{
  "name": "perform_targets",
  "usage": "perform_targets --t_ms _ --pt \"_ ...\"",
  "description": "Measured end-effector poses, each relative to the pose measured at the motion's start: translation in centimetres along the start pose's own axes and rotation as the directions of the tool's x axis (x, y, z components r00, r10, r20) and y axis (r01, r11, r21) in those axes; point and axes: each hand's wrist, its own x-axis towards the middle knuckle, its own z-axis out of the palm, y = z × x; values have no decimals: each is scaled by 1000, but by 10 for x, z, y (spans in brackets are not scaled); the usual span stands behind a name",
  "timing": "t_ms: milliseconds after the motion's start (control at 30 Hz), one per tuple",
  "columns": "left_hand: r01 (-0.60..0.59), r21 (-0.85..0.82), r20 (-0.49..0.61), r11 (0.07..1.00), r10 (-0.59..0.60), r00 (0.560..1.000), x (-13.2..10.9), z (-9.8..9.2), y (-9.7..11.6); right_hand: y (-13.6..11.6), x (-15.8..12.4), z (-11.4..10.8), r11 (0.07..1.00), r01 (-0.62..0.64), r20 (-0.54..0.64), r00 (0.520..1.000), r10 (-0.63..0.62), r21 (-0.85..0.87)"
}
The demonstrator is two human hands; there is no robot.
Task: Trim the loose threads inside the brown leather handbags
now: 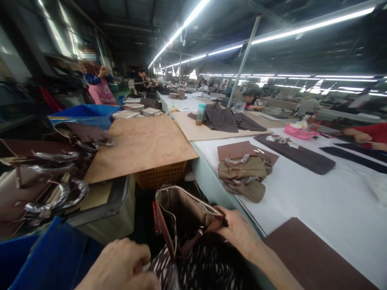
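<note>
An unfinished handbag (pixel 185 201) stands with its mouth up in front of me, its beige lining and a small metal fitting showing inside. My right hand (pixel 234 227) is closed on the rim at its right corner, thumb and fingers pinching the edge. Low on the left, my left hand (pixel 121 264) is curled closed beside the bag's near side; what it holds, if anything, is hidden. Under the bag lies black-and-white patterned cloth (pixel 208 262). A red piece (pixel 157 217) shows along the bag's left side.
At left, handbags with plastic-wrapped handles (pixel 57 197) are piled near a blue bin (pixel 57 257). A plywood board (pixel 148 141) covers an orange basket (pixel 160 175). On the white table (pixel 305 201) are brown bag parts (pixel 242 171) and a brown panel (pixel 314 253). Other people work farther off.
</note>
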Motion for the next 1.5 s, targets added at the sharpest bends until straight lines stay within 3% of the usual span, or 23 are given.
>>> perform_targets --t_ms 67,133,200,233,300,467,567,667,800,900,1067,1200,1300,1400,1500 --pt "-31 107 -210 994 53 976 4 -17 3 5 1 4 1000 -3 -3 1000 3 -6" --pt "-201 169 -367 965 251 896 14 -28 11 7 2 4 999 5 -3 1000 -5 -31" --pt "-359 248 -404 900 433 805 34 -33 21 5 1 -1 999 33 7 999 -32 -42" --pt "-387 280 -392 878 473 789 46 -34 25 3 0 -4 998 48 18 999 -48 -27" --pt "-375 301 -344 877 467 815 70 -33 30 1 -1 -11 998 55 41 998 -57 42" --pt "-238 289 -155 927 291 944 113 -25 30 11 2 -25 974 -5 150 988 -30 228" --pt "-229 222 -38 948 243 969 126 -21 27 21 7 -27 966 -26 193 981 -25 258" --pt "-312 81 114 947 302 946 134 -21 23 28 13 -25 954 -43 195 981 -16 297" --pt "-375 -52 196 926 377 905 139 -25 18 36 22 -24 899 -28 218 973 -75 436" --pt "-355 -149 271 923 383 883 144 -25 16 44 27 -23 885 -48 251 965 -79 464" --pt "-296 -289 265 910 374 889 150 -20 13 61 21 -33 971 -62 137 990 30 230" --pt "-241 -321 244 916 326 914 149 -16 13 67 -2 -45 912 -57 156 988 -7 406" --pt "-198 -328 245 924 286 926 147 -13 16 53 -14 -40 887 -49 58 998 25 459" --pt "-164 -336 251 927 256 933 146 -10 20 34 -13 -23 944 -30 -100 993 66 330" --pt "-177 -312 274 933 267 924 140 -13 27 25 -5 -14 971 -18 -172 983 60 236"
